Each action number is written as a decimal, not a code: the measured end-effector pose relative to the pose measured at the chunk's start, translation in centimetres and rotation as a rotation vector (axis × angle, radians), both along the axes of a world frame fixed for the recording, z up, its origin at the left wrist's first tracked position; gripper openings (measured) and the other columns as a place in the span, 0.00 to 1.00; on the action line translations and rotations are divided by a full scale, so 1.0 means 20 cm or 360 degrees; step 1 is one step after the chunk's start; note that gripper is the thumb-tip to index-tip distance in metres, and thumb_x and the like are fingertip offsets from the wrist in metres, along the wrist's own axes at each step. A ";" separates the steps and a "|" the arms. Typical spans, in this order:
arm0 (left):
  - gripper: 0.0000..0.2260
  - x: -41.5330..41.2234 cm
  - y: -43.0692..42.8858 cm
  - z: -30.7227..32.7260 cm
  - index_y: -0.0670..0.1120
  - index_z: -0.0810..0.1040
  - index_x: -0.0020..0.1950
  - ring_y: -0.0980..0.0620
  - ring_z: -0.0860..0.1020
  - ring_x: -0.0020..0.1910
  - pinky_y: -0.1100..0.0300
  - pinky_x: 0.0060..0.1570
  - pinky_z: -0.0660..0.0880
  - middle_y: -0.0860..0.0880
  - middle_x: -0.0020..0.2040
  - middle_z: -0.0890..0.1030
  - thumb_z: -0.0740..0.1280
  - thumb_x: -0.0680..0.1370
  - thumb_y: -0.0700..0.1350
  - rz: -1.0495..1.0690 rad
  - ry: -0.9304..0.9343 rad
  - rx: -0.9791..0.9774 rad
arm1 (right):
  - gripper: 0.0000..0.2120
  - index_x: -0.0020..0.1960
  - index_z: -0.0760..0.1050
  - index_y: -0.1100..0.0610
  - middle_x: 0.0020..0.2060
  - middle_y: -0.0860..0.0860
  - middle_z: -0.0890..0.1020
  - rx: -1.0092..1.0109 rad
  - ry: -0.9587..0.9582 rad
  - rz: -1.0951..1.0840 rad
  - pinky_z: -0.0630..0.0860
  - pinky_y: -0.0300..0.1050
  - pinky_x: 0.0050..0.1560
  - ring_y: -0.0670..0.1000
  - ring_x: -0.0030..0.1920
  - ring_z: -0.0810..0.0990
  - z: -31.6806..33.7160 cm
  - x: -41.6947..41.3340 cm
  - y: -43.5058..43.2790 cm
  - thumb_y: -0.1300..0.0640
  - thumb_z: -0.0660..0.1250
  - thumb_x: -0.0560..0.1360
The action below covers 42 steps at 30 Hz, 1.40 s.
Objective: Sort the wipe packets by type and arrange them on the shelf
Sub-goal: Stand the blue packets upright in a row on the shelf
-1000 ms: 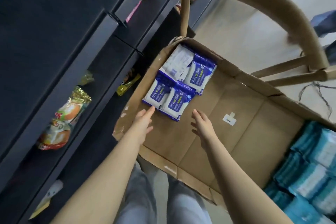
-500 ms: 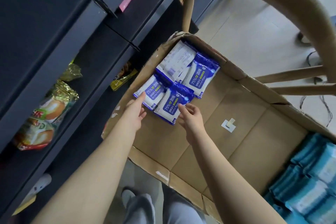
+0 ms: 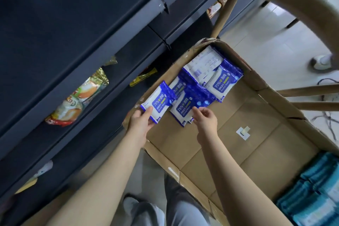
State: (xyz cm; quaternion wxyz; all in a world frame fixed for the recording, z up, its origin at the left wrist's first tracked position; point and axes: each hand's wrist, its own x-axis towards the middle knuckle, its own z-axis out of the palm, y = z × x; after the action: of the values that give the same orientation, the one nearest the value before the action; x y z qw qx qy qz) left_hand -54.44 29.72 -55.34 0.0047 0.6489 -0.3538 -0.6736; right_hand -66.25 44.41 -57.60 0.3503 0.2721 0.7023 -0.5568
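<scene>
Gripping a blue wipe packet (image 3: 156, 102) by its near corner, left hand (image 3: 141, 123) is holding it, thumb on top, beside the cardboard box (image 3: 183, 145) wall | right hand (image 3: 206, 121) is pinching a second blue packet (image 3: 184, 109) at its near edge, just beyond the fingertips inside the box

My one wide head camera looks steeply down from close above my left grip (image 3: 141, 122) and right grip (image 3: 205, 118), the shelf (image 3: 73, 24) left of them and the box (image 3: 238, 152) beneath.
</scene>
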 end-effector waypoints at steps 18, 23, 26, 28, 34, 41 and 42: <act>0.09 1.51 0.18 1.40 0.45 0.77 0.59 0.49 0.85 0.48 0.44 0.56 0.78 0.47 0.52 0.85 0.65 0.79 0.44 0.0507 0.0882 -0.0347 | 0.07 0.45 0.70 0.58 0.43 0.59 0.81 -0.1295 -0.0023 0.0175 0.83 0.51 0.45 0.56 0.37 0.82 1.45 1.27 -0.09 0.65 0.67 0.75; 0.17 2.01 0.15 1.87 0.42 0.76 0.62 0.44 0.83 0.54 0.44 0.53 0.81 0.43 0.58 0.83 0.67 0.75 0.47 0.0584 0.0950 -0.0632 | 0.09 0.57 0.75 0.58 0.48 0.57 0.86 -0.1364 -0.0035 0.0501 0.83 0.48 0.42 0.55 0.40 0.86 1.87 1.71 -0.23 0.63 0.66 0.78; 0.13 2.24 0.09 2.07 0.43 0.77 0.58 0.41 0.83 0.52 0.53 0.36 0.82 0.42 0.56 0.84 0.66 0.76 0.47 0.0707 0.0948 -0.0788 | 0.12 0.57 0.79 0.58 0.46 0.54 0.87 -0.1181 0.0024 0.0788 0.79 0.40 0.37 0.50 0.41 0.86 2.09 1.88 -0.34 0.59 0.72 0.74; 0.11 2.37 0.05 2.19 0.44 0.78 0.56 0.41 0.84 0.50 0.54 0.34 0.81 0.42 0.54 0.84 0.66 0.76 0.47 0.0780 0.0953 -0.0910 | 0.11 0.54 0.79 0.58 0.44 0.54 0.86 -0.1158 0.0118 0.0927 0.76 0.40 0.37 0.50 0.40 0.84 2.23 1.95 -0.42 0.60 0.73 0.72; 0.09 2.67 -0.09 2.40 0.47 0.79 0.54 0.50 0.85 0.45 0.47 0.44 0.82 0.48 0.48 0.86 0.66 0.75 0.48 0.1028 0.0886 -0.1239 | 0.11 0.53 0.78 0.58 0.45 0.55 0.85 -0.1340 0.0238 0.1250 0.80 0.41 0.34 0.52 0.39 0.84 2.55 2.10 -0.67 0.61 0.73 0.72; 0.08 2.94 -0.39 2.52 0.45 0.79 0.58 0.46 0.85 0.50 0.48 0.44 0.83 0.47 0.53 0.85 0.64 0.80 0.43 0.1271 0.0717 -0.1557 | 0.11 0.54 0.78 0.61 0.48 0.58 0.86 -0.1554 0.0204 0.1532 0.83 0.48 0.40 0.58 0.48 0.86 2.73 2.22 -1.12 0.65 0.71 0.72; 0.09 2.97 -0.43 2.53 0.45 0.79 0.59 0.46 0.84 0.51 0.47 0.46 0.83 0.47 0.54 0.85 0.65 0.80 0.44 0.1287 0.0668 -0.1591 | 0.11 0.54 0.78 0.62 0.49 0.58 0.86 -0.1563 0.0177 0.1553 0.83 0.49 0.40 0.58 0.48 0.86 2.73 2.25 -1.18 0.65 0.71 0.72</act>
State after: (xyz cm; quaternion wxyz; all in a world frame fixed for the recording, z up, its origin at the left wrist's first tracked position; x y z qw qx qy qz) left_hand 5.01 21.14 -4.69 0.6246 0.5055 -0.3438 -0.4859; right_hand -21.35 20.72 -3.06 0.6067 -0.2936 0.4279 -0.6021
